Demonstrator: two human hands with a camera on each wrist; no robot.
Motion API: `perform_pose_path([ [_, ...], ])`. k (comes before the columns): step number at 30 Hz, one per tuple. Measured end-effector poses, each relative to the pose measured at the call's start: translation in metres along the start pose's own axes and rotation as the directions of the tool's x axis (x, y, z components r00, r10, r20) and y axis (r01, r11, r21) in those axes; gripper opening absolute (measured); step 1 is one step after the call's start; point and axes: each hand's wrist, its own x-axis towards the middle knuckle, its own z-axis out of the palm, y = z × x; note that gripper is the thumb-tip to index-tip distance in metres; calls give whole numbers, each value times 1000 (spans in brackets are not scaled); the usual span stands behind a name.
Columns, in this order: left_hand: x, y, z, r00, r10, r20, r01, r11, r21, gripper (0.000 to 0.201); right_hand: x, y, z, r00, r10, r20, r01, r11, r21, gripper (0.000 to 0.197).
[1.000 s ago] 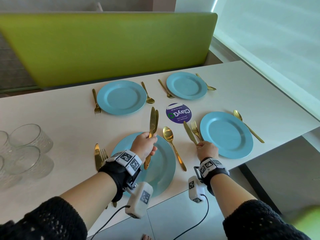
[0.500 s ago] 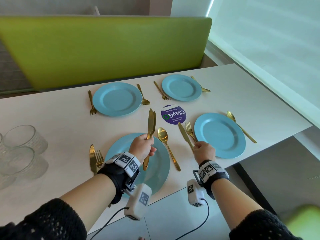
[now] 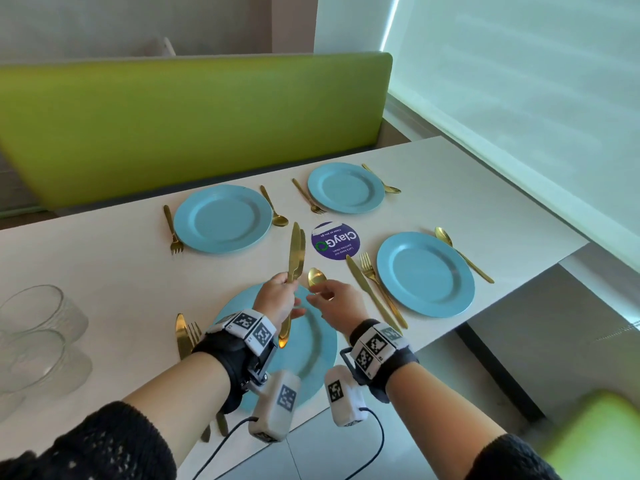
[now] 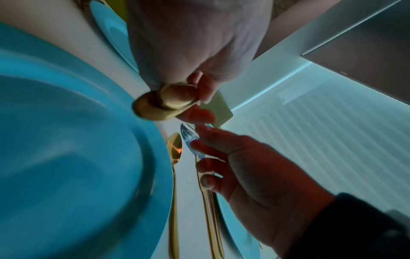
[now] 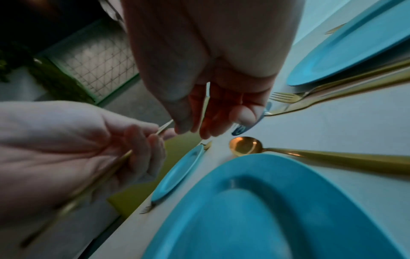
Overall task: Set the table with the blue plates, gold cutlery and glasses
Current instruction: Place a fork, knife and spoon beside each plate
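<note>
My left hand (image 3: 285, 292) grips two gold knives (image 3: 295, 257) by their handles, blades up, above the near blue plate (image 3: 313, 355). Their handle ends (image 4: 165, 103) show in the left wrist view. My right hand (image 3: 320, 296) hovers just right of the left one with relaxed fingers (image 5: 208, 121) and holds nothing. Under it lies a gold spoon (image 3: 317, 277) beside the near plate. A knife (image 3: 372, 292) and a fork (image 3: 370, 273) lie left of the right plate (image 3: 426, 273). Two more blue plates (image 3: 221, 218) (image 3: 346, 188) sit at the far side with forks and spoons.
Clear glasses (image 3: 34, 327) stand grouped at the table's left edge. A knife and fork (image 3: 185, 336) lie left of the near plate. A purple round sticker (image 3: 335, 241) marks the table's middle. A green bench back (image 3: 194, 123) runs behind the table.
My right hand has left the knife beside the right plate and moved left, close to my left hand. The left hand still holds the two knives upright.
</note>
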Motion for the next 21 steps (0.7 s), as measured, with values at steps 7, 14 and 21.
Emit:
perform_pose_path([
  [7,8,20,-39,995,62,82,-71,991,116,23,0,-41,14,947,-301,-108,271,935,-228,22],
  [14,16,35,-70,992,105,69,-121,947,297,19,3,-63,31,796,-596,-111,506,754,-420,16],
  [21,35,50,-79,996,86,26,-90,947,307,25,27,-94,24,783,-571,248,607,612,-506,20],
])
